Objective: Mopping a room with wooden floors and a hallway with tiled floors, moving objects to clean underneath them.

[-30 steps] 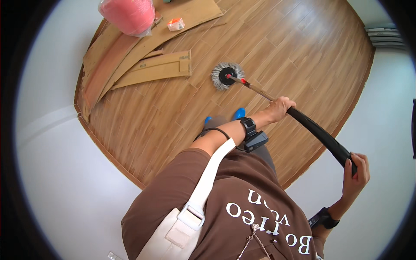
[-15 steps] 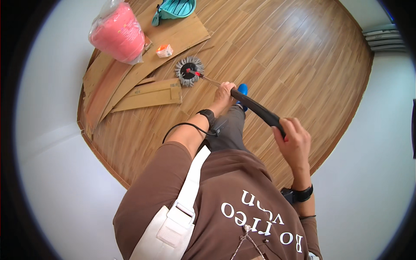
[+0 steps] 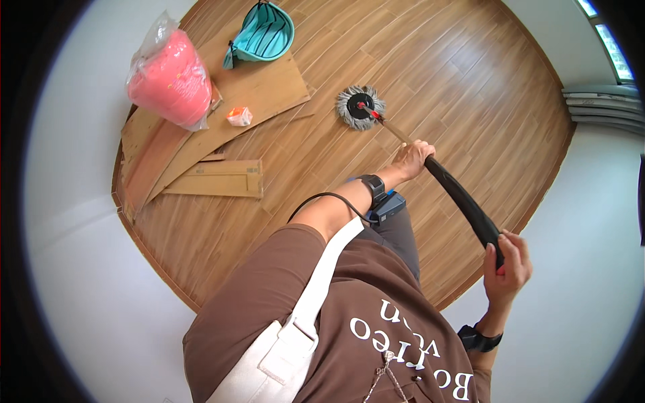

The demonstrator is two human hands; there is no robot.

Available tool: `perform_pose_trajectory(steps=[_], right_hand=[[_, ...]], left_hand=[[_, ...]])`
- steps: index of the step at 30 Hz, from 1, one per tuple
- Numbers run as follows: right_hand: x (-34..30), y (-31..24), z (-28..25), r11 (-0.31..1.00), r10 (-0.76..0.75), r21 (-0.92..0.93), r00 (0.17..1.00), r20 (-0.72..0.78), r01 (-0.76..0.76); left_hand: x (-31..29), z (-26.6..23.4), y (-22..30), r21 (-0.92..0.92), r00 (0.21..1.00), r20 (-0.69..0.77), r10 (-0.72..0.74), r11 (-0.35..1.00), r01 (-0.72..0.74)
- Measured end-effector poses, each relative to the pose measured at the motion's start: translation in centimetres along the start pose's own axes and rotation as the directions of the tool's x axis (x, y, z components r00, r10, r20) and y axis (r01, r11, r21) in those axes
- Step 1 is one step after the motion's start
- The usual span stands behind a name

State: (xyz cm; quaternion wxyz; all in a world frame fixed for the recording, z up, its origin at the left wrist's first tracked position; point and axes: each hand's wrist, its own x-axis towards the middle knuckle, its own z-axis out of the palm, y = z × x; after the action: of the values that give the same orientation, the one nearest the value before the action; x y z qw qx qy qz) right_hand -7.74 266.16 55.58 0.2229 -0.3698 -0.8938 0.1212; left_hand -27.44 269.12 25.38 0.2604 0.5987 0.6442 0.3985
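Observation:
A round spin mop with a grey, shaggy mop head rests on the wood floor ahead of me. Its metal pole slants down toward me and ends in a black grip. My left hand is wrapped round the pole just where the black grip begins. At the grip's upper end, my right hand closes round it, with a bit of red showing by the fingers. A black band sits on each wrist, and a cable runs from a small dark box near my left wrist.
Flattened cardboard sheets cover the floor at the left. On them stand a pink bucket-shaped item in clear plastic, a teal basket and a small orange-white packet. Grey folded panels lean by the right wall.
The mop head has slid to the right, away from the cardboard. Both hands have moved right with the pole, still gripping it. My blue shoe is now mostly hidden.

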Motion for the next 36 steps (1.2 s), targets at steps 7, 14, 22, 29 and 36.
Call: perform_pose_trajectory(steps=[7, 14, 22, 29, 36], right_hand=[[5.2, 11.2, 7.7, 0.987, -0.024, 0.162, 0.991, 0.13, 0.003], [18.4, 16.5, 11.6, 0.94, -0.311, 0.225, 0.913, 0.265, 0.255], [33.2, 21.7, 2.0, 0.927, -0.354, 0.263, 0.854, 0.381, 0.267], [45.6, 20.0, 5.3, 0.872, -0.474, 0.243, 0.857, 0.203, 0.425], [57.4, 17.6, 13.8, 0.827, -0.554, 0.25, 0.806, 0.207, 0.504]], left_hand=[[8.1, 0.8, -8.4, 0.277, 0.99, -0.058, -0.129, 0.951, 0.14], [16.4, -3.2, -13.1, 0.371, 0.944, -0.223, -0.245, 0.874, 0.314], [23.4, -0.7, -4.9, 0.024, 0.902, -0.377, -0.212, 0.971, 0.238], [33.0, -7.3, -8.7, -0.136, 0.833, -0.476, -0.281, 0.96, 0.246], [42.6, -17.6, -19.3, 0.002, 0.811, -0.558, -0.174, 0.977, 0.211]])
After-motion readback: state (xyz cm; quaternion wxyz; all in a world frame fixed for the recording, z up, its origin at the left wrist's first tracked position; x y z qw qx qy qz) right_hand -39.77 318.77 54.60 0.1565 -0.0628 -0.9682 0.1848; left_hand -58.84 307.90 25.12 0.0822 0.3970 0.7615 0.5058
